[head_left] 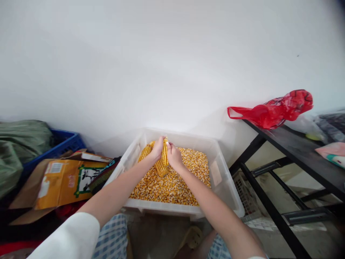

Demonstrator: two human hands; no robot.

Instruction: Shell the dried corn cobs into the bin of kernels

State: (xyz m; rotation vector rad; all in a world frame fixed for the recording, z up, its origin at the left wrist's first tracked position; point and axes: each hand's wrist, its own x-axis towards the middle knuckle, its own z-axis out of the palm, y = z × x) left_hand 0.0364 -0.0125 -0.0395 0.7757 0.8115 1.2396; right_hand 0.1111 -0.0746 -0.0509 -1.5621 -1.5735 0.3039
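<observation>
Between my two hands an ear of corn (165, 151) stands roughly upright over a white plastic bin (229, 190). My left hand (159, 148) is closed around its left side. On the other side, my right hand (174, 154) is closed against the ear, thumb near its upper end. Loose yellow corn kernels (172, 190) fill much of the bin's bottom. Another ear of corn (161, 169) lies on the kernels just below my hands, and more ears (145, 152) rest at the bin's left side, partly covered by my left hand and forearm.
A white wall (161, 64) rises behind the bin. At right stands a black-framed table (296, 147) with a red plastic bag (280, 109) on it. Left of the bin are a flattened orange carton (64, 183) and a blue crate (67, 145) holding a green sack (24, 144).
</observation>
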